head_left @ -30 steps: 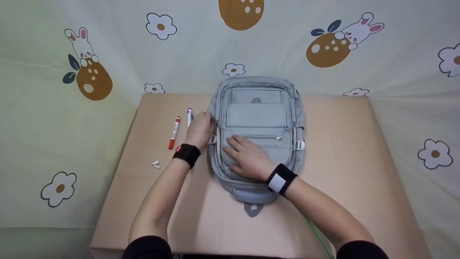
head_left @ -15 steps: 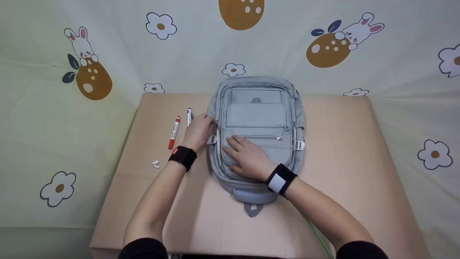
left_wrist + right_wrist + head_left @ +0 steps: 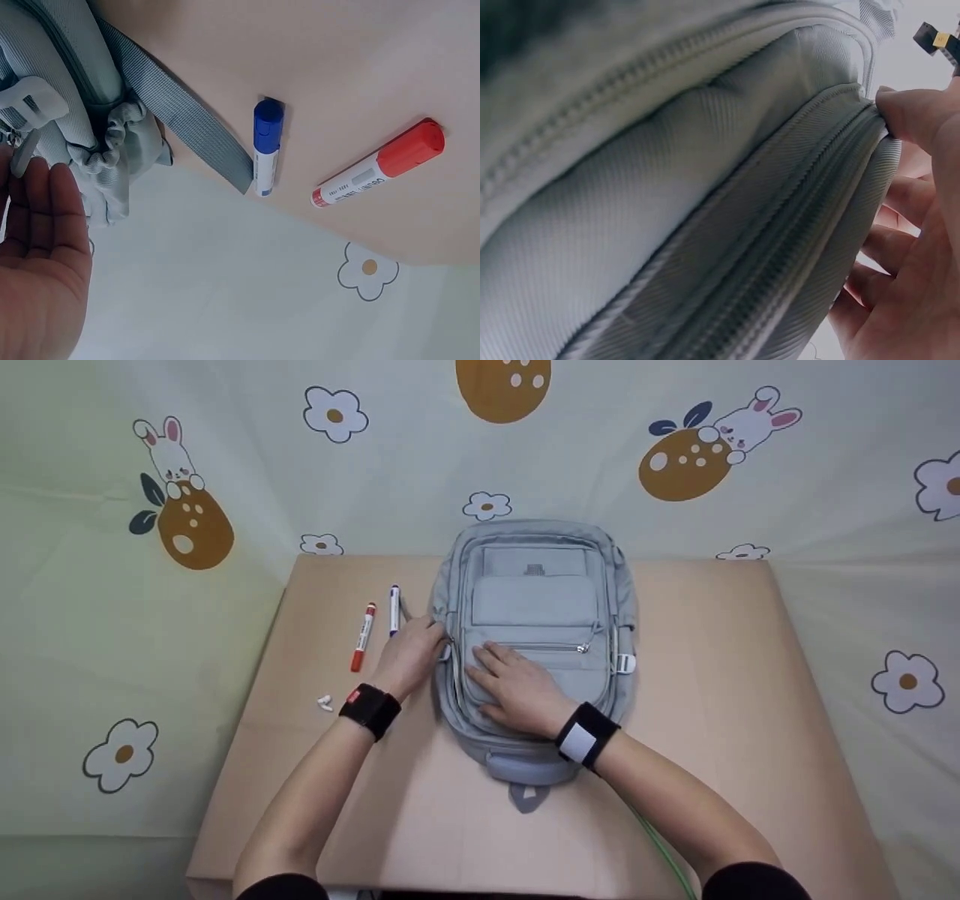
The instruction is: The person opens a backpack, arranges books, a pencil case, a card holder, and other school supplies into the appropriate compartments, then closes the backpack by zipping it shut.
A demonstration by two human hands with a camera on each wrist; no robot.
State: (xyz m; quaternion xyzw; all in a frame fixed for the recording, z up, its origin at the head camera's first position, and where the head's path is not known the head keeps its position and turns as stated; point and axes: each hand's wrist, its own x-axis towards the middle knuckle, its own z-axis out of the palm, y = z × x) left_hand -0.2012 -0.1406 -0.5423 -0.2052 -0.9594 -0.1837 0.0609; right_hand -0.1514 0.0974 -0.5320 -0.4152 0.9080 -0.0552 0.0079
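Note:
A grey-blue backpack [image 3: 534, 600] lies on the table with its front facing up. At its left edge my left hand [image 3: 411, 652] pinches a zipper pull [image 3: 27, 152], near a light plastic buckle [image 3: 36, 103]; the thumb is mostly out of sight in the left wrist view. My right hand [image 3: 521, 690] rests on the lower front pocket, fingers spread and nearly straight. In the right wrist view, the backpack's zipper seams [image 3: 780, 217] run beside that hand.
A blue-capped marker [image 3: 394, 611] and a red marker [image 3: 363, 637] lie left of the backpack. White earbuds [image 3: 325, 703] are nearer the table's left edge. A webbing strap [image 3: 180, 105] reaches toward the blue-capped marker. Patterned cloth surrounds the cardboard-coloured table [image 3: 712, 660].
My left hand has slid toward me along the backpack's left edge with the zipper pull, uncovering more of the blue-capped marker. The right hand stays in place.

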